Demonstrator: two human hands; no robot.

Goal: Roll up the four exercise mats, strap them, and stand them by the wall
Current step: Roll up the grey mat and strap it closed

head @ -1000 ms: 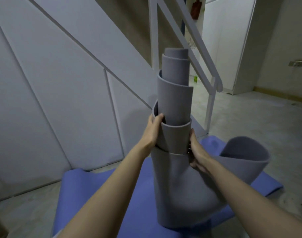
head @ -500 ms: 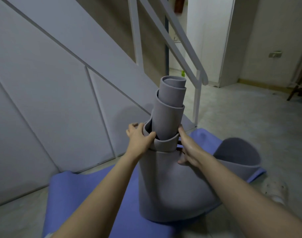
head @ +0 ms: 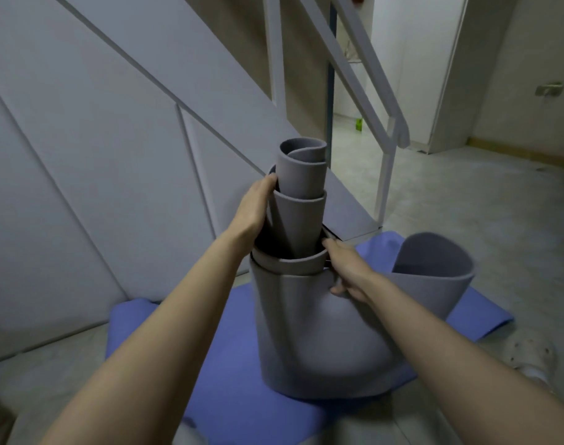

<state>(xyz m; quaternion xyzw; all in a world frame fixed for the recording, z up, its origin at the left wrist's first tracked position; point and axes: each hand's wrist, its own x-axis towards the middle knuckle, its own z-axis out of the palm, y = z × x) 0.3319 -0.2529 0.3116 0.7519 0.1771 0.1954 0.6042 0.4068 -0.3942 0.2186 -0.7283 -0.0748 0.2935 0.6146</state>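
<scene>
A grey exercise mat [head: 306, 332] stands upright on end in the middle of the view, loosely rolled, with its inner coils [head: 301, 175] telescoped up out of the top. Its loose outer end [head: 434, 274] curls away to the right. My left hand [head: 255, 207] lies against the left side of the raised inner coils, fingers wrapped around them. My right hand [head: 341, 268] grips the rim of the outer layers at the right. A blue mat [head: 229, 380] lies flat on the floor beneath the grey one.
A white panelled stair wall [head: 97, 171] rises on the left behind the mats. A white stair railing [head: 380, 123] and its post stand just behind the roll. Tiled floor [head: 499, 203] stretches right. A white perforated shoe [head: 531, 354] shows at lower right.
The telescoped inner coils have sunk lower into the roll. My left hand has moved up from the outer rim onto the inner coils. My right hand keeps its hold on the rim.
</scene>
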